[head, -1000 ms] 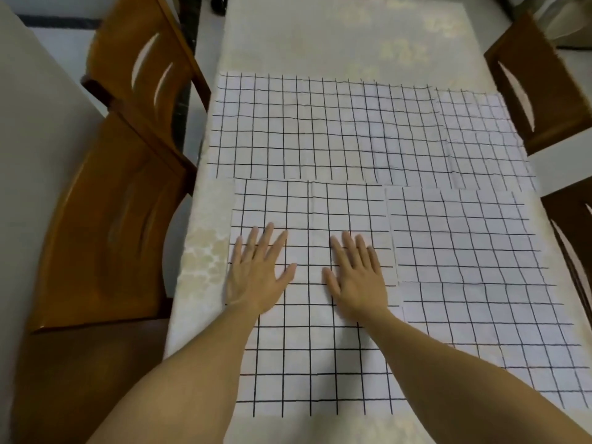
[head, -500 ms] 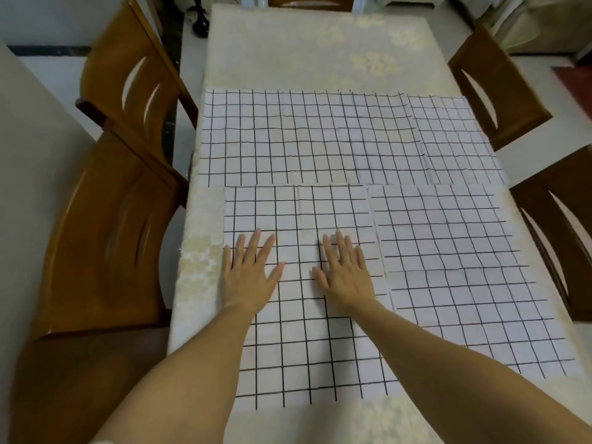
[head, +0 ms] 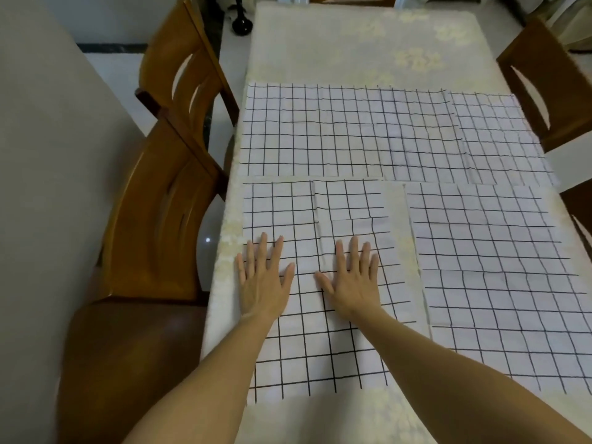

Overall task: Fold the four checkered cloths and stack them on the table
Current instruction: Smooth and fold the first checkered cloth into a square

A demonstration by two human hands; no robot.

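White fabric ruled with black lines covers much of the cream, flower-patterned tabletop [head: 352,43]: four checkered cloths, spread flat in two rows of two, none stacked on another. The near-left cloth [head: 307,354], white with a wide black grid, lies by the tabletop's left edge and shows a lengthwise crease running up its middle. Both hands rest on it, palms down. The left hand [head: 264,283] has its fingers straight and fanned apart, the little finger at the cloth's left border. The right hand [head: 352,283] lies the same way just right of the crease, gripping nothing. The two thumbs point toward each other without touching.

The near-right cloth [head: 496,267], white with a medium black grid, sits apart from the first, with a strip of bare tabletop between them. Behind, the far-left cloth [head: 336,133], white with a medium grid, is the widest. Its right edge meets the far-right cloth [head: 503,139], white with the finest grid.

Four brown wooden chairs stand around the tabletop: two on the left [head: 160,219] [head: 189,68] and two on the right [head: 544,84] [head: 576,206], cut off by the frame.
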